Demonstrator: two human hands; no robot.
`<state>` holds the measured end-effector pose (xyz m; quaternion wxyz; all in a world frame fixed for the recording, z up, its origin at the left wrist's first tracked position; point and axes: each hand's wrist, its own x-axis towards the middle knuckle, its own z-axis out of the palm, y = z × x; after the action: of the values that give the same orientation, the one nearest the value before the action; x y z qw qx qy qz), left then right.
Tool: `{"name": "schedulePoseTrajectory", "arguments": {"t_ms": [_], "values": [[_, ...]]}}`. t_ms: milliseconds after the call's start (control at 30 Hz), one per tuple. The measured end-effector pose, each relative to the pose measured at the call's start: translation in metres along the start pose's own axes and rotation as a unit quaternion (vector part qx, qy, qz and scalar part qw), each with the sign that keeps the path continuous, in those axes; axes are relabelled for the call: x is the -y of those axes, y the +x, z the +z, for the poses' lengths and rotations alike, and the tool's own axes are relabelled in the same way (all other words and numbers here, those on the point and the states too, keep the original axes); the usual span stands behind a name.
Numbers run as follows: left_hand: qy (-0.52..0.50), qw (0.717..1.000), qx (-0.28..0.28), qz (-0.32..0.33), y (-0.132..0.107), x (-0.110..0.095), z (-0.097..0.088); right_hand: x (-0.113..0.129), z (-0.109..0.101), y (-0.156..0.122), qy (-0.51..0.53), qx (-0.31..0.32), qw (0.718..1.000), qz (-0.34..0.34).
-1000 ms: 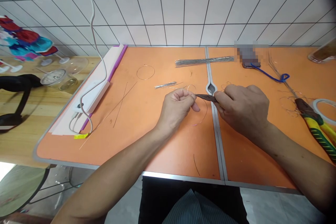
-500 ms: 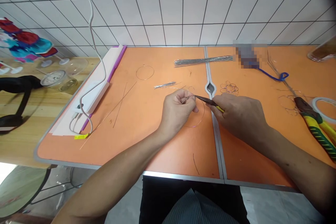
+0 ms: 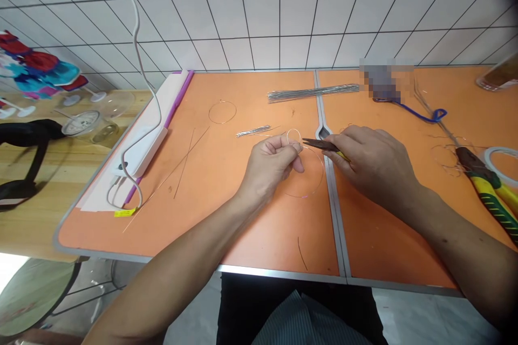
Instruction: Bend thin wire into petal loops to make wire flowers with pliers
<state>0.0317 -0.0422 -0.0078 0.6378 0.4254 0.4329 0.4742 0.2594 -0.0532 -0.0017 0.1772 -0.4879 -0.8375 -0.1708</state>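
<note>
Between thumb and fingers, my left hand pinches a thin wire. A small loop of it rises above my fingertips, and a larger thin curve hangs below to the right. My right hand is wrapped round needle-nose pliers with dark jaws and a yellow grip. The jaws point left, slightly parted, and their tips are close to my left fingertips; whether they touch the wire I cannot tell. A bundle of short wires lies just beyond my left hand.
Long straight wires lie at the back. A wire ring and crossed wires are on the left. To the right are larger yellow-green pliers and a white tape roll. A white power strip sits at the left edge.
The pliers' tips have moved back slightly from my left fingertips, and my right hand has risen a little. The small wire loop now stands out more clearly above my left fingers.
</note>
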Motion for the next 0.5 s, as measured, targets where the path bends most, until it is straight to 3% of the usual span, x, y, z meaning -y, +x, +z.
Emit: {"name": "schedulePoseTrajectory", "arguments": {"t_ms": [333,500], "values": [[-0.007,1.0,0.018,-0.022,-0.0027,-0.0037,0.0009,-0.0036,-0.0006,0.0029,-0.032,-0.037,0.998,-0.04],[-0.002,0.999,0.018,-0.028,-0.0033,-0.0044,0.0021,-0.0049,0.0025,0.0017,-0.032,-0.045,0.998,-0.028]]}}
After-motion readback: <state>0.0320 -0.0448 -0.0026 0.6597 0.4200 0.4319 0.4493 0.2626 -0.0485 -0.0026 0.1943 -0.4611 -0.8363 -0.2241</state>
